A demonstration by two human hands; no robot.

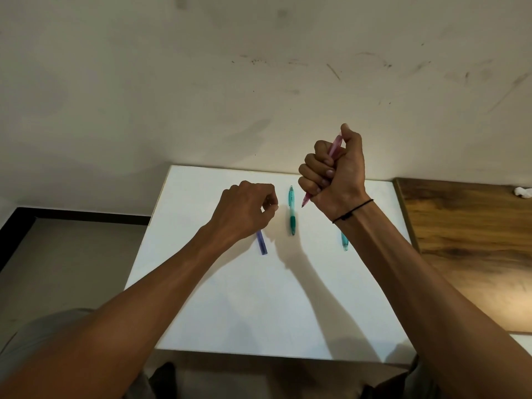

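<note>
My right hand (335,174) is raised above the white table (259,298) and grips a pink pen (335,145) in its fist. The thumb rests on the pen's top end and the tip points down. My left hand (246,210) is low over the table with its fingers curled around the upper part of a blue pen (262,244). Only that pen's lower end shows. A green pen (292,210) lies on the table between my hands. The end of a light teal pen (344,243) pokes out from under my right forearm.
A wooden tabletop (466,240) adjoins the white table on the right, with a crumpled white scrap (522,192) at its far edge. A scuffed wall stands right behind both tables. Floor with a dark skirting lies to the left.
</note>
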